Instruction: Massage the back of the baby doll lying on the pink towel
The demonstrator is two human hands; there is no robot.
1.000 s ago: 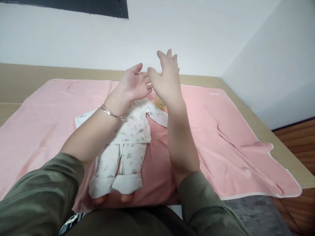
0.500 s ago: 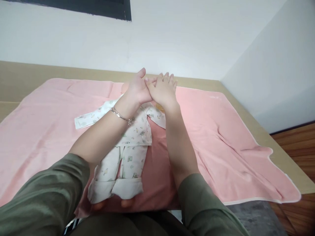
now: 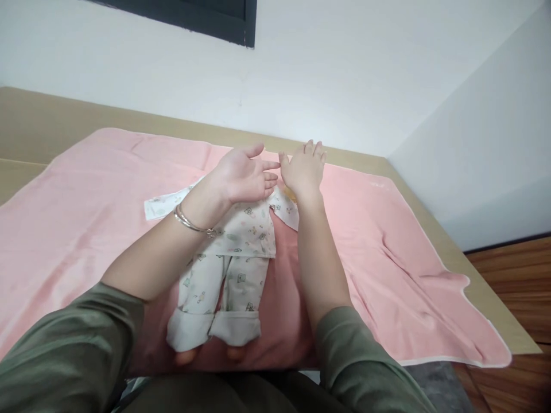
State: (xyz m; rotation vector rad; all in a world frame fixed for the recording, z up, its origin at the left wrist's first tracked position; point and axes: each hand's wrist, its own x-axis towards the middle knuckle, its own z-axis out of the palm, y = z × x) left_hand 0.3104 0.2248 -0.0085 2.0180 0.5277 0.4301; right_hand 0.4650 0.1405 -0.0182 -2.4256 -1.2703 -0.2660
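A doll in a white printed top (image 3: 253,232) and matching trousers (image 3: 244,284) with turned-up cuffs lies on a pink blanket (image 3: 387,275). Its orange-brown feet (image 3: 186,357) poke out at the near end, while my hands hide its head. Above the top's upper part, my left hand (image 3: 249,175) is open with the palm turned up and fingers pointing right. My right hand (image 3: 305,167) is open too, its back facing me and fingers spread. The left fingertips come close to the right thumb; I cannot tell if they touch. Both hands are without any object.
The blanket covers a wooden surface (image 3: 413,201) that meets a white wall (image 3: 327,74) at the back. A dark frame (image 3: 206,23) is on the wall at upper left. Brown wood-grain panelling (image 3: 512,287) shows at the right. Silver bangles (image 3: 185,221) circle my left wrist.
My hands were laid together, the right over the left fingers; now they have drawn apart sideways. The view has shifted slightly. The doll lies as before.
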